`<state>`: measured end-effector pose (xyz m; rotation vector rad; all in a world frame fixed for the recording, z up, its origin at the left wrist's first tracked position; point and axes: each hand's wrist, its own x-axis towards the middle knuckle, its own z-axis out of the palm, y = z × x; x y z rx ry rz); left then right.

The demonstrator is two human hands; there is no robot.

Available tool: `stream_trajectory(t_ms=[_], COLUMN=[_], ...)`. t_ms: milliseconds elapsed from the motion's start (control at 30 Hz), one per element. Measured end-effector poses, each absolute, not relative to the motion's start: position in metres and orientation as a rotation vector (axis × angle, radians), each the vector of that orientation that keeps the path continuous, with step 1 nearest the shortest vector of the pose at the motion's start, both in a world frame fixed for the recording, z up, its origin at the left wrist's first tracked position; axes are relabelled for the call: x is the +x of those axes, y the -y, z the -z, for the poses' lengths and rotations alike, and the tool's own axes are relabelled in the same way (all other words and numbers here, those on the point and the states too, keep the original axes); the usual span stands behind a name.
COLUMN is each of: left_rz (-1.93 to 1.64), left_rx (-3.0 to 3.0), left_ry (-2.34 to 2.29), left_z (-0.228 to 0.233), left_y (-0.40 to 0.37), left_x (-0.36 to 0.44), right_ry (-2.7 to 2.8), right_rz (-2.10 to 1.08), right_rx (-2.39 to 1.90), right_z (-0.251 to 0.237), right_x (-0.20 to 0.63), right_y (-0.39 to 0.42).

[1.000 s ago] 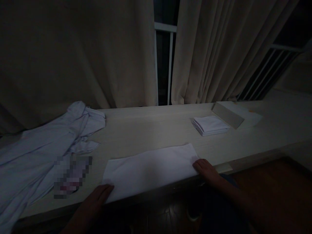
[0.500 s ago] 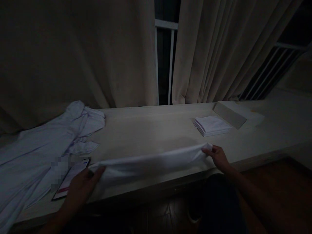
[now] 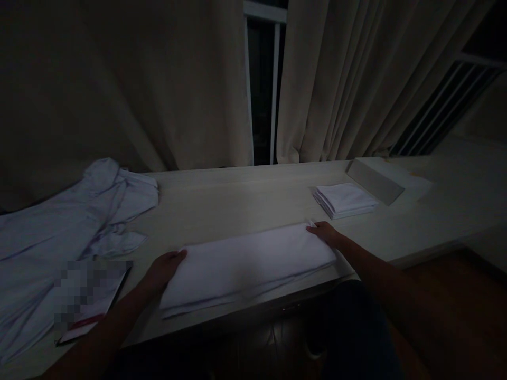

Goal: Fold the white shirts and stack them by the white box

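Left hand (image 3: 164,268) is lying flat, fingers loose, on the folded white cloth's (image 3: 249,264) left end; right hand (image 3: 322,232) is pinching its far right corner. It's lying at the desk's (image 3: 237,198) near edge, looking light, limp and best taken by the corners.

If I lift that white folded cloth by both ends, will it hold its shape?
Probably not: the white folded cloth looks thin and layered, so it would likely sag between the left hand and right hand. Likely light; layers may slide apart.
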<state>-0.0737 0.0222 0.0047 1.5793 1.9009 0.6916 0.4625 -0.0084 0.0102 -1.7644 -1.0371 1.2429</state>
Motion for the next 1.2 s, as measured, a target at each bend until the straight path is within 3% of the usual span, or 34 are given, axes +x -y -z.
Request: stream_trajectory(t_ms=[300, 533, 667, 767, 867, 1000, 1200], left_rz=[-0.713, -0.737, -0.672, -0.724, -0.795, -0.613, -0.766], left_rx=[1.314, 1.434, 1.605, 1.992, 2.445, 2.748, 2.815], left_ry=[-1.488, -1.640, -1.832, -2.009, -1.815, -1.259, -1.240], left_z=[-0.020, -0.007, -0.002, -0.002, 0.000, 0.017, 0.033], left_y=[0.045, 0.042, 0.033, 0.044, 0.070, 0.103, 0.107], left_x=[-0.096, -0.086, -0.082, -0.065, -0.022, 0.044, 0.070], right_ry=[1.175, 1.240, 1.419, 1.735, 2.129, 2.329, 2.425], right_rz=[-1.364, -0.944, -0.352, 0.039, -0.042, -0.066, 0.114], right_rx=[-1.632, -1.860, -2.081, -1.851, -1.471, -1.225, -1.188], right_z=[-0.010, 0.012, 0.006, 0.002, 0.003, 0.008, 0.021], right_x=[0.485, 0.491, 0.466, 0.416, 0.357, 0.311, 0.296], right_y=[0.052, 0.059, 0.063, 0.082, 0.100, 0.106, 0.107])
